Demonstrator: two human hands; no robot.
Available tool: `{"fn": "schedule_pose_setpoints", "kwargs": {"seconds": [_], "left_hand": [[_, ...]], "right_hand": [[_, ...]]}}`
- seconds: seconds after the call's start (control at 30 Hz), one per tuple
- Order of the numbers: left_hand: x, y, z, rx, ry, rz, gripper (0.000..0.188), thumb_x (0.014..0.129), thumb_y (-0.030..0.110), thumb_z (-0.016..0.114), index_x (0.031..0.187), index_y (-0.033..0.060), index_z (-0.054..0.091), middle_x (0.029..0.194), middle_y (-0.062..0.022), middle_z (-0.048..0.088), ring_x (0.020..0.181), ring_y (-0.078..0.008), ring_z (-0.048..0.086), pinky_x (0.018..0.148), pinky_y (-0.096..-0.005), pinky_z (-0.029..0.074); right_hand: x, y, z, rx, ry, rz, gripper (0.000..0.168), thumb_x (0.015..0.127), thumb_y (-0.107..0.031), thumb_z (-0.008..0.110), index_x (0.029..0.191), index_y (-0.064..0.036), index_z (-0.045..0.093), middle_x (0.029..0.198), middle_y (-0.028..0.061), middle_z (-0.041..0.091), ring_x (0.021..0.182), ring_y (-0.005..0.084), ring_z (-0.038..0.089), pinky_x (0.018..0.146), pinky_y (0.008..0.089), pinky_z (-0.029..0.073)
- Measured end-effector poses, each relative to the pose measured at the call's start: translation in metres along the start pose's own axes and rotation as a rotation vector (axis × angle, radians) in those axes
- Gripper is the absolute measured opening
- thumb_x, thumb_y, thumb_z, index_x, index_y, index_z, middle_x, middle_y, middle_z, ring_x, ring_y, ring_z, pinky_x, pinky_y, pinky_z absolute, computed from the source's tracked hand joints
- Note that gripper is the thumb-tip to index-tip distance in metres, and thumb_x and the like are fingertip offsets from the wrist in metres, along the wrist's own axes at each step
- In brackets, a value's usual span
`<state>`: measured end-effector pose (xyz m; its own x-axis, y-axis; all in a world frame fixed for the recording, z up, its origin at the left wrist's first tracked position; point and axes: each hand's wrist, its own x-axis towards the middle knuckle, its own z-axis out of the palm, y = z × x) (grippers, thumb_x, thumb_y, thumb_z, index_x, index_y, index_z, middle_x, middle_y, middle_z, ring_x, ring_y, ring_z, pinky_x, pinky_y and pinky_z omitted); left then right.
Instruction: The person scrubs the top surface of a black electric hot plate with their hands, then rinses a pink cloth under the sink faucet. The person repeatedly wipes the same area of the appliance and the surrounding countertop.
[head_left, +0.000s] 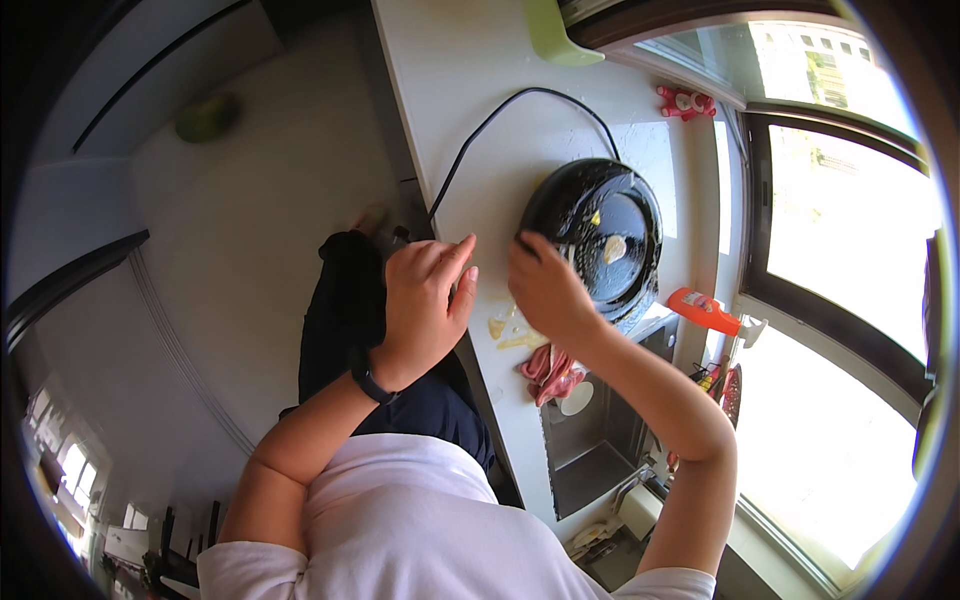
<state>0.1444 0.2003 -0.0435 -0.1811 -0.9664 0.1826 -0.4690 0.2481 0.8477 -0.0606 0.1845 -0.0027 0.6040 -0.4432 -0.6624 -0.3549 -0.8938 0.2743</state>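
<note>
A round black electric appliance (611, 206) lies on the white counter, its top wet and streaked with suds. A pale lump (615, 248), perhaps foam, sits near its middle. My right hand (551, 285) is at the appliance's left rim with fingers curled; a dark piece shows between them, and blur hides whether it is gripped. Over the counter's front edge hovers my left hand (431, 289), empty, thumb and fingers apart, with a black band (367, 379) on the wrist. A black power cord (491, 116) loops from the appliance's far side to the counter edge.
Yellowish liquid (517, 337) and a crumpled pink cloth (551, 375) lie beside the metal sink (592, 480), which holds a white dish (577, 397). An orange spray bottle (705, 311), a red toy figure (686, 103) and a light-green container (559, 37) are near the window.
</note>
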Motion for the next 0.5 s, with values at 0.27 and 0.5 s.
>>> {"fn": "schedule_pose_setpoints", "kwargs": {"seconds": [0.27, 0.5], "left_hand": [[-0.071, 0.011, 0.0, 0.032, 0.069, -0.003, 0.032, 0.09, 0.009, 0.068, 0.121, 0.0026, 0.069, 0.098, -0.0054, 0.069, 0.097, -0.027, 0.061, 0.088, -0.042, 0.045], [-0.101, 0.024, 0.011, 0.046, 0.022, 0.034, 0.03, 0.094, 0.01, 0.067, 0.122, 0.0019, 0.069, 0.101, -0.0058, 0.071, 0.096, -0.0263, 0.063, 0.089, -0.0398, 0.047]], "right_hand": [[0.016, 0.012, 0.043, -0.135, 0.095, 0.304, 0.027, 0.09, -0.027, 0.06, 0.103, -0.014, 0.08, 0.117, 0.0042, 0.072, 0.131, 0.0265, 0.053, 0.122, 0.0522, 0.023], [-0.072, -0.056, 0.089, -0.227, -0.164, 0.092, 0.032, 0.089, -0.026, 0.06, 0.112, -0.017, 0.08, 0.132, 0.0038, 0.069, 0.142, 0.0235, 0.043, 0.129, 0.0471, 0.012]]}}
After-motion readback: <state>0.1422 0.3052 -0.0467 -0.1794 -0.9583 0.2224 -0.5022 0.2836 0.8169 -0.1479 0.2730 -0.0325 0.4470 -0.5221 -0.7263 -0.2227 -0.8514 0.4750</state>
